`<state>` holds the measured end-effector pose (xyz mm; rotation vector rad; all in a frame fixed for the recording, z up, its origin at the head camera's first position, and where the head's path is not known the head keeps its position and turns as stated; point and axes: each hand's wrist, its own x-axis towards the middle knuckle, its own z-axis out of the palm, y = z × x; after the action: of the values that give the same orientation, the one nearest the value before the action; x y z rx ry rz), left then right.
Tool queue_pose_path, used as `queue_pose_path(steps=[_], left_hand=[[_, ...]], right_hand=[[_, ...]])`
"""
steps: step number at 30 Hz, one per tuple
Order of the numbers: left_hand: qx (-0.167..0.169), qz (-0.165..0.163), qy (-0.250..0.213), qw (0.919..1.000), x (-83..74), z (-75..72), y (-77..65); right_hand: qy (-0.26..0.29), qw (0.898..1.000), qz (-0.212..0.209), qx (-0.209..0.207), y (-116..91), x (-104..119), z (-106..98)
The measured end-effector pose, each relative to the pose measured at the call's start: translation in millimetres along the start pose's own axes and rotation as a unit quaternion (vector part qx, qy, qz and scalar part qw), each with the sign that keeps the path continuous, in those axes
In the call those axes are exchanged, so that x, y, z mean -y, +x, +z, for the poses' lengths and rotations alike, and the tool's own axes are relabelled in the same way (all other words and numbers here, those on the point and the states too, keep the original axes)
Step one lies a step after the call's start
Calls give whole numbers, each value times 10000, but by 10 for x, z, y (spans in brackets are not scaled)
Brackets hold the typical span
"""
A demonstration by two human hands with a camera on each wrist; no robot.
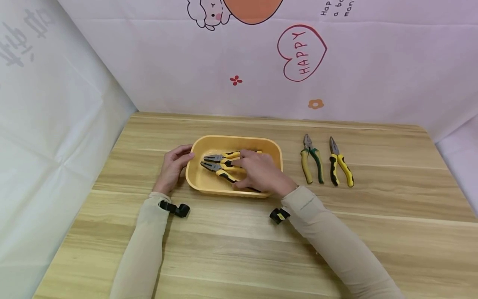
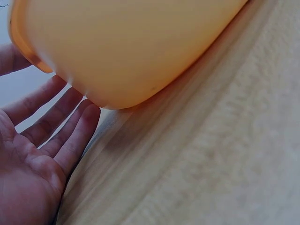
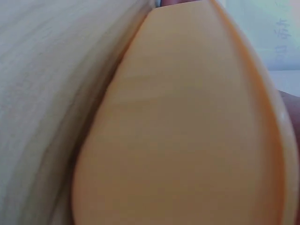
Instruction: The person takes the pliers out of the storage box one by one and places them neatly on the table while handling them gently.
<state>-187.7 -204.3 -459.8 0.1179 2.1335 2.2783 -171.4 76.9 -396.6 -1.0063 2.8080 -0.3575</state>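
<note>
In the head view, my left hand (image 1: 172, 168) is at the left end of a yellow plastic basin (image 1: 233, 192). Its thumb is at the rim; the left wrist view shows fairly straight fingers (image 2: 77, 129) touching the outer wall. My right hand (image 1: 261, 172) reaches into the basin from the right, thumb and fingers spread around the handles of the nearer pliers (image 1: 218, 169). A second pair of pliers (image 1: 218, 158) lies just behind, partly under the fingers. Both have grey jaws pointing left and yellow-and-black handles. The basin wall fills most of the right wrist view, hiding the right fingers there.
Right of the basin, green-handled pliers (image 1: 310, 160) and yellow-and-black long-nose pliers (image 1: 337, 162) lie side by side on the wooden table (image 1: 231, 253). A printed white cloth (image 1: 179, 74) hangs behind the table, and more white cloth (image 1: 56, 124) hangs on the left.
</note>
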Motion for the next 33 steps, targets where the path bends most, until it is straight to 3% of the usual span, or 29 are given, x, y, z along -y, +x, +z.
queue_pose_path(steps=[10, 33], left_hand=[[-12, 22, -8, 10000, -15, 4, 8], [-7, 46, 23, 10000, -16, 0, -8]], right_hand=[[348, 9991, 124, -228, -77, 0, -144], [468, 9932, 503, -935, -404, 28, -344]])
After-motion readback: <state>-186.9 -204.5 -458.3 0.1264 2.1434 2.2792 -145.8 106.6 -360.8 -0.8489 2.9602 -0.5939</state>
